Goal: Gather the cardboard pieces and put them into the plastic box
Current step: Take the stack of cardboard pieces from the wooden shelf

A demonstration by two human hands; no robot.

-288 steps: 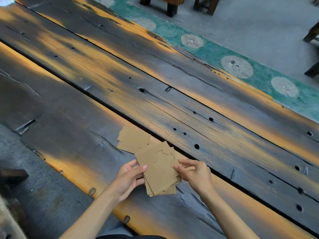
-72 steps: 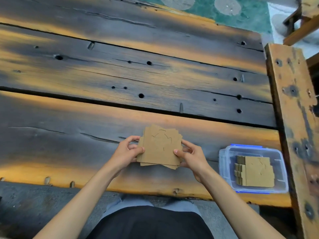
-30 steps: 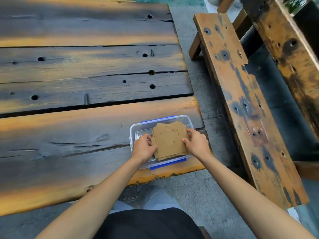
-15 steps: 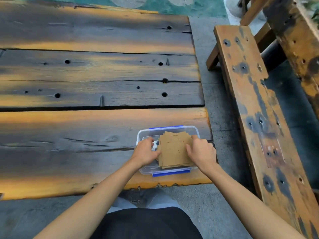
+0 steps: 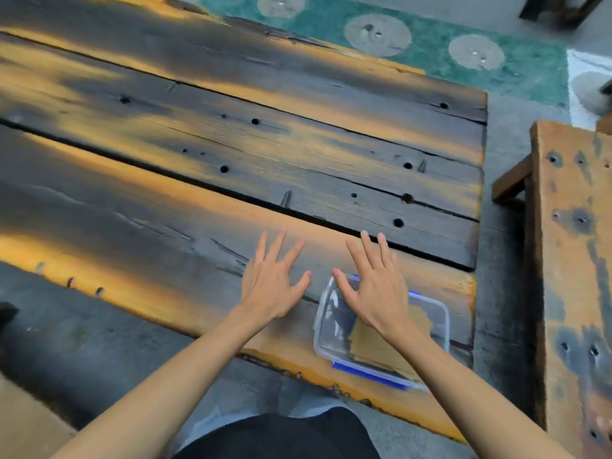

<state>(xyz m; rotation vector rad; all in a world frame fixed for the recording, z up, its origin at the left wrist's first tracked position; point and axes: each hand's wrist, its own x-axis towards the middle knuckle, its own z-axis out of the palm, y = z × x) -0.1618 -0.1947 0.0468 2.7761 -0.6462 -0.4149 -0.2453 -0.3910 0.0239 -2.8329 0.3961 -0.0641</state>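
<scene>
Head view, looking down over a plank worktop [image 5: 198, 207] of dark, weathered wood with orange streaks, bolt holes and long gaps between boards. Slight motion blur is noted throughout.

Box [image 5: 328, 329]: clear plastic, blue clips on its near and far rims, set on the nearest plank at the worktop's right end, close to the front edge. Cardboard [image 5: 367, 346] is seen lying flat inside as a brown stack, filling the right part; the left part of the box floor shows bare. The stack's far portion is covered by the right hand and wrist, so its full outline cannot be told.

Left hand [image 5: 271, 286]: palm down, fingers spread wide, nothing held; placed over bare wood just left of the box, not touching it. Whether it rests on the plank or hangs above cannot be told.

Right hand [image 5: 374, 289]: palm down, fingers spread, grip apart and empty; placed over the box's far left corner, fingertips reaching past the rim over the plank.

Surroundings: a bench [image 5: 576, 260] of the same stained wood stands to the right, apart from the worktop by a strip of grey floor [image 5: 500, 127]. A green mat [image 5: 430, 51] with pale discs lies beyond the far edge. Dark clothing [image 5: 281, 438] is seen at bottom centre.
</scene>
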